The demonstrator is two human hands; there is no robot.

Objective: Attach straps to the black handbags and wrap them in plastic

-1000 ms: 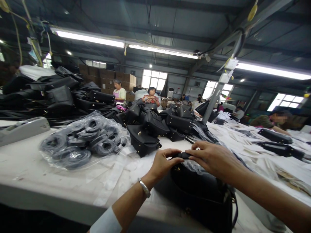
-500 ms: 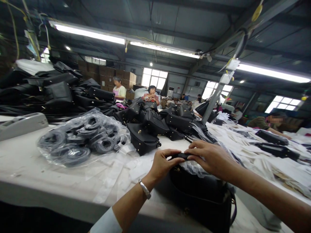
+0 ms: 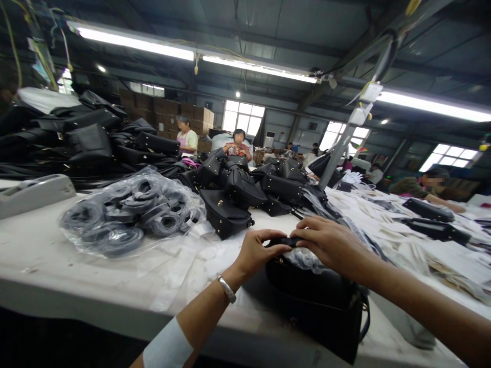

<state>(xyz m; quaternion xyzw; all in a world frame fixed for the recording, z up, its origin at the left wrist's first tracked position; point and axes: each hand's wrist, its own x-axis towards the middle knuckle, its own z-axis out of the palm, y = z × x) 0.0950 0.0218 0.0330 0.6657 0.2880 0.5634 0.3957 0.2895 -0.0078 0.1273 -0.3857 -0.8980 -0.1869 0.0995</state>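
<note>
A black handbag stands on the white table right in front of me. Both hands pinch a small black strap piece at its top. My left hand, with a silver bracelet on the wrist, holds the piece's left end with closed fingers. My right hand grips the right end from above. Crinkled clear plastic shows inside the bag's open top, under my hands.
A clear plastic bag of coiled grey straps lies to the left. A heap of black handbags sits behind my hands, with more stacked at far left. White paper sheets cover the right. Other people work farther back.
Both hands stay on the strap piece at the bag's top. The view has shifted slightly, so hands and bag sit a little higher in the picture.
</note>
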